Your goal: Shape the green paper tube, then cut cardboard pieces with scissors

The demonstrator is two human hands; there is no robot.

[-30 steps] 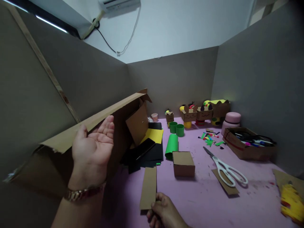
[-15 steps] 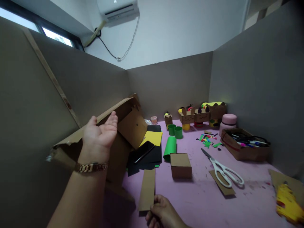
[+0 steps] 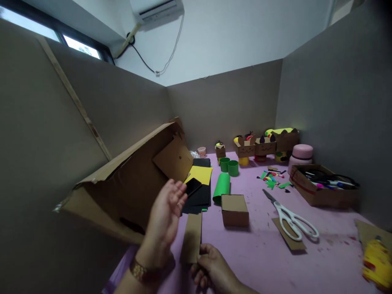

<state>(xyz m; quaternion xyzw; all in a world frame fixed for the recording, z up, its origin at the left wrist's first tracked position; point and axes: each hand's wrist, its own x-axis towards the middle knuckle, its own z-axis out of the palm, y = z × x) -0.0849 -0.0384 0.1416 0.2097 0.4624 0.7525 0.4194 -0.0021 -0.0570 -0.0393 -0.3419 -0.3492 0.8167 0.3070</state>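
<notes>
My left hand [image 3: 165, 214] hangs open in the air, fingers stretched out, just right of a big torn cardboard box [image 3: 122, 183] that leans against the left wall. It holds nothing. My right hand [image 3: 211, 271] is low at the front, fingers closed on the near end of a long cardboard strip [image 3: 192, 237] lying on the pink table [image 3: 263, 253]. A small closed cardboard box [image 3: 234, 209] sits just right of the strip.
Black and yellow paper sheets [image 3: 200, 183] with a phone [image 3: 192, 185] lie behind the strip, beside a green paper roll [image 3: 221, 187]. White scissors [image 3: 290, 220] rest on a cardboard scrap. A pen box [image 3: 324, 185], cardboard figures [image 3: 263, 147] and a yellow object [image 3: 378, 261] stand around.
My left hand has let go of the big cardboard box and come down and to the right, toward the strip. The box has settled lower against the left wall. The right hand stays put.
</notes>
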